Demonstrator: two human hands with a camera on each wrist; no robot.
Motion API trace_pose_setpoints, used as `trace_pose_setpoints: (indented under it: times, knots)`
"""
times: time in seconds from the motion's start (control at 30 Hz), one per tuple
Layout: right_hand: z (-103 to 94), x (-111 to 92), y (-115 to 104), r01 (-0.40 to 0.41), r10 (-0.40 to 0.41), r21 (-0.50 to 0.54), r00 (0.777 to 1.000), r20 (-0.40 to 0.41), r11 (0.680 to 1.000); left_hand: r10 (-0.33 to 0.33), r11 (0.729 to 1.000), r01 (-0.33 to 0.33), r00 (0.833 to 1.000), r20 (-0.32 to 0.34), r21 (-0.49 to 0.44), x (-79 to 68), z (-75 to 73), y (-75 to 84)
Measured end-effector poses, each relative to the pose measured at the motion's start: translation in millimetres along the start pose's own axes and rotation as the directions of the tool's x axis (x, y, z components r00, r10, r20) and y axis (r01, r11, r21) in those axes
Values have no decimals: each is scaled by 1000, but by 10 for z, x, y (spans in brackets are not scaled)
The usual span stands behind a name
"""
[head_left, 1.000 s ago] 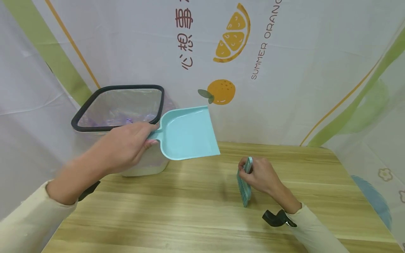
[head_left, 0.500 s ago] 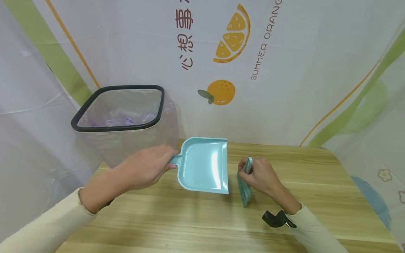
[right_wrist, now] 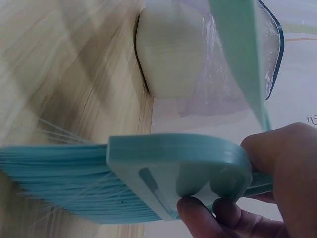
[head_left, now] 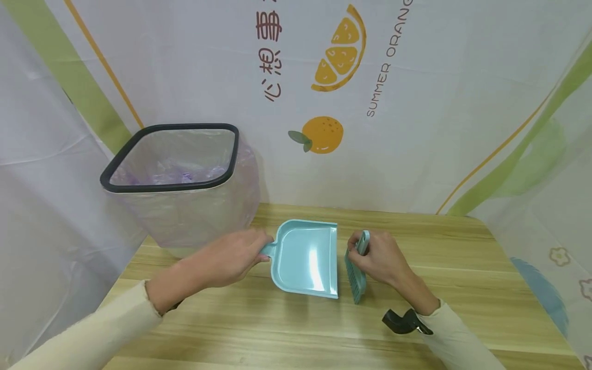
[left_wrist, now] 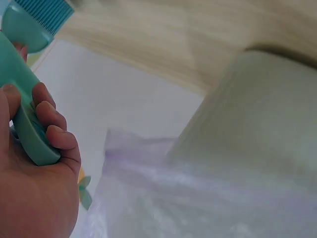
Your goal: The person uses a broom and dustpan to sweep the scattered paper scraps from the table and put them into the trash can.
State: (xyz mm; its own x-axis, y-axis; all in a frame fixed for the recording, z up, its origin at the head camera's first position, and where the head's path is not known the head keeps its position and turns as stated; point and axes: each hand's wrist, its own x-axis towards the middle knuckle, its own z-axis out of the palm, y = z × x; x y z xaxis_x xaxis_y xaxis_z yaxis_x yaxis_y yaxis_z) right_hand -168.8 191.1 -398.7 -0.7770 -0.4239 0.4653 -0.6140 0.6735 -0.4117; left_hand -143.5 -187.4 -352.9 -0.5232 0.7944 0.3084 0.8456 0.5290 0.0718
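Observation:
My left hand (head_left: 238,257) grips the short handle of a light blue dustpan (head_left: 302,259). The pan faces up, its straight lip toward the right, held over the wooden table. In the left wrist view, curled fingers (left_wrist: 52,119) wrap the handle (left_wrist: 32,134). My right hand (head_left: 381,254) pinches a matching small hand brush (head_left: 357,275) just right of the pan's lip, a narrow gap between them. In the right wrist view the blue bristles (right_wrist: 64,178) point down to the tabletop, with thumb and fingers on the brush's head (right_wrist: 178,163).
A pale trash bin (head_left: 194,210) with a black rim (head_left: 166,188) and a clear purplish liner stands at the back left, near my left forearm. Behind the wooden table (head_left: 439,288) hangs a white curtain (head_left: 416,154) with orange prints. Black wrist mounts (head_left: 402,322) sit at the cuffs.
My left hand has brought the dustpan down and to the right, from beside the bin to close by the brush, levelling it on the way. My right hand and the brush have stayed put.

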Motion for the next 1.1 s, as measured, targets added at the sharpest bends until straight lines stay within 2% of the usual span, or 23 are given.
trace_pose_setpoints:
  times: [0.33, 0.63, 0.8, 0.93, 1.1]
  knots:
    - [-20, -6, -5, -7, 7, -5, 1000, 18, 1000, -52, 993, 59, 996, 74, -104, -13, 245, 6]
    - [-17, -4, 0, -30, 30, -3, 999, 43, 1000, -41, 991, 56, 992, 122, -121, 16, 542, -46]
    - [-41, -15, -16, -32, 31, 7, 998, 59, 999, -58, 988, 81, 984, 168, -134, 40, 623, -48]
    - [-95, -20, -35, -2, 1, 13, 998, 61, 1000, -75, 984, 105, 977, 199, -143, 65, 645, -48]
    - [-159, -16, -63, 100, -100, 3, 993, 56, 995, -88, 979, 127, 968, 233, -158, 101, 675, -69]
